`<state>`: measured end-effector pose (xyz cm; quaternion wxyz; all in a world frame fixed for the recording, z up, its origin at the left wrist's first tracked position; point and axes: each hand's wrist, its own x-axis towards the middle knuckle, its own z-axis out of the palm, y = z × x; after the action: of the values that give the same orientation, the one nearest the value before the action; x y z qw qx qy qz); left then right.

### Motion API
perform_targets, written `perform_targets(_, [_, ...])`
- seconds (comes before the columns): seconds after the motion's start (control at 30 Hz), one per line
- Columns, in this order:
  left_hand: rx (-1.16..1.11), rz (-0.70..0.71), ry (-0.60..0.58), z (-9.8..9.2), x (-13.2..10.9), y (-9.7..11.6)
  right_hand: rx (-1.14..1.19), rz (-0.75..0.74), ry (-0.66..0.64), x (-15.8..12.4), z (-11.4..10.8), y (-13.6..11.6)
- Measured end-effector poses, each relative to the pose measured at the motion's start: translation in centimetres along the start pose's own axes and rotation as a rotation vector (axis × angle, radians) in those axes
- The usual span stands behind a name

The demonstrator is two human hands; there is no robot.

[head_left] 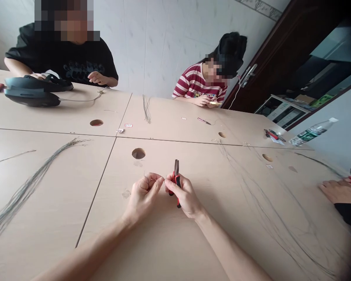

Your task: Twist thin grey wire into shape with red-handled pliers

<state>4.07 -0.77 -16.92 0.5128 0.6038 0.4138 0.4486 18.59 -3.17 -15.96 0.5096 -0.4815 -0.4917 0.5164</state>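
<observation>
Over the middle of the table, my left hand (pixel 142 193) is closed in a pinch, and a faint end of thin wire (pixel 145 175) sticks up by its curled fingers. My right hand (pixel 188 195) is wrapped round pliers (pixel 176 168) with red and black handles, their dark jaws pointing away from me. The fingertips of both hands meet or nearly meet; what lies between them is too small to make out. To the left lies a long bundle of grey wires (pixel 43 168), and more loose wires (pixel 265 203) stretch along the right.
Round holes (pixel 138 153) and seams break the tabletop (pixel 117 242). Across it sit two people, one near a black headset-like device (pixel 32 95). A co-worker's hand (pixel 336 191) with red-handled pliers is at right. A plastic bottle (pixel 312 132) lies tilted near the far right edge.
</observation>
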Motion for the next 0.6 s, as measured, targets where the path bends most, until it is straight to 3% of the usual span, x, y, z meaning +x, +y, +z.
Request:
perform_targets(0.2, [0.104,-0.049,0.007,-0.21,-0.27,0.8,-0.013,-0.045,-0.037,-0.18,-0.36,0.12])
perform_targets(0.43, [0.123,0.048,-0.027,-0.66,-0.5,0.08,-0.008,-0.043,-0.068,-0.39,-0.46,-0.08])
perform_targets(0.6, [0.113,0.029,-0.008,-0.44,-0.48,-0.07,-0.026,-0.049,-0.081,-0.45,-0.52,-0.14])
